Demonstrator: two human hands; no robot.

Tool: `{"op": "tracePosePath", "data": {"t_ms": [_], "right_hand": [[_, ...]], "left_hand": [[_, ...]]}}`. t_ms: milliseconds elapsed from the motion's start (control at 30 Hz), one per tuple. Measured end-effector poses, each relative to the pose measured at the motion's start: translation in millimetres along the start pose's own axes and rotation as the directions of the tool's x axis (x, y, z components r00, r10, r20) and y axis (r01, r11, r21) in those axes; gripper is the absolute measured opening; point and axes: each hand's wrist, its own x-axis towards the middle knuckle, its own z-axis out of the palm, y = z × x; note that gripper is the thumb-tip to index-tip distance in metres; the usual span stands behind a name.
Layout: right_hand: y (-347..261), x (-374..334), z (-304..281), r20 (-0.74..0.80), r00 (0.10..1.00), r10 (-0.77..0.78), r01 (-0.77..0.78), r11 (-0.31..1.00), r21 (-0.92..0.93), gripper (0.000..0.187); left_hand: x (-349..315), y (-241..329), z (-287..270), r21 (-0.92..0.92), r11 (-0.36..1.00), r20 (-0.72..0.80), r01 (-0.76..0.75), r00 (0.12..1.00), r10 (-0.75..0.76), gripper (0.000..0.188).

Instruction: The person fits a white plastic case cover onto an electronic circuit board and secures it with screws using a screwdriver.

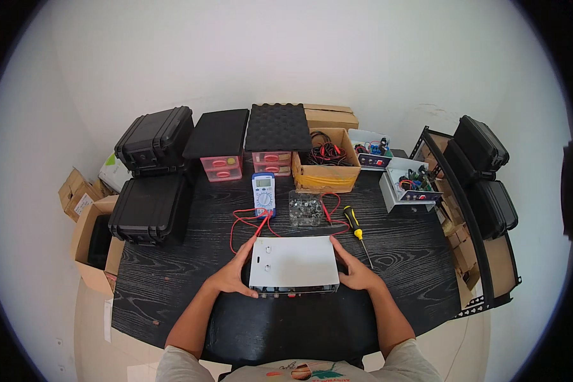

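Note:
A white metal equipment case point(302, 264) sits before me near the table's front edge, its near side showing a dark gap with a few small parts. My left hand point(233, 272) grips its left side, thumb at the near corner. Along the right side, my right hand point(358, 272) holds it with the fingers at the far corner. Just beyond the case lie a blue and white multimeter point(264, 194) with red leads, a clear tray of small metal parts point(306, 209), and a yellow and black screwdriver point(354, 223).
Black hard cases point(149, 207) are stacked at left. Pink drawer units point(223, 170) under black foam and a cardboard box of cables point(325, 175) stand at the back. Open white cases with circuit boards point(414, 184) are at back right, beside a black metal shelf point(468, 216).

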Motion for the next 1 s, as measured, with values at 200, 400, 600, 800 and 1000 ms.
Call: {"op": "tracePosePath", "data": {"t_ms": [200, 400, 600, 800, 1000], "right_hand": [[18, 3, 5, -0.079, 0.996, -0.039, 0.036, 0.999, -0.041, 0.103], [14, 5, 15, -0.191, 0.977, -0.094, 0.071, 0.99, -0.126, 0.097], [13, 5, 16, -0.211, 0.969, -0.126, 0.092, 0.982, -0.164, 0.096], [18, 4, 16, -0.22, 0.969, -0.114, 0.093, 0.99, -0.105, 0.097], [11, 5, 14, -0.208, 0.97, -0.124, 0.097, 0.986, -0.133, 0.098]], "left_hand": [[0, 2, -4, 0.009, 1.0, 0.032, -0.017, 0.999, 0.016, 0.17], [0, 1, -6, 0.004, 1.0, 0.038, -0.028, 0.999, 0.028, 0.17], [0, 6, -4, 0.005, 1.0, 0.035, -0.018, 0.999, 0.018, 0.168], [-1, 6, -5, 0.007, 1.0, 0.043, -0.029, 0.999, 0.028, 0.168], [-1, 9, -7, 0.147, 0.989, 0.05, -0.003, 0.999, -0.005, 0.166]]}}
